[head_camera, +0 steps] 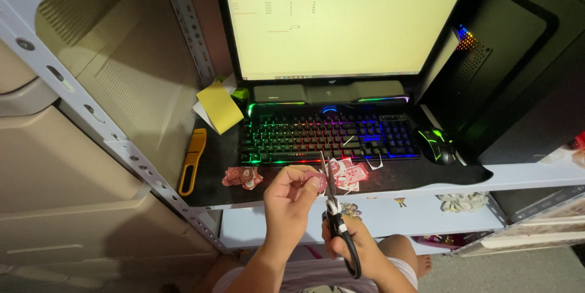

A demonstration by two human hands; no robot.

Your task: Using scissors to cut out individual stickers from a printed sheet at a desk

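Note:
My left hand [291, 198] pinches a small red paper piece [316, 179] in front of the desk edge. In my right hand [356, 245] are black-handled scissors [334, 211], with the blades pointing up and meeting the red piece. Behind them, red and white paper cut-outs [349, 174] lie on the black desk mat [420, 174], and another small pile of red scraps [242, 176] lies to the left.
A backlit rainbow keyboard [329, 136] sits under a lit monitor [341, 32], with a black mouse [437, 144] on the right and a dark computer tower [518, 67] beyond. A yellow utility knife [192, 160] and a yellow paper sheet [218, 107] lie left. Metal shelf posts [91, 110] frame the desk.

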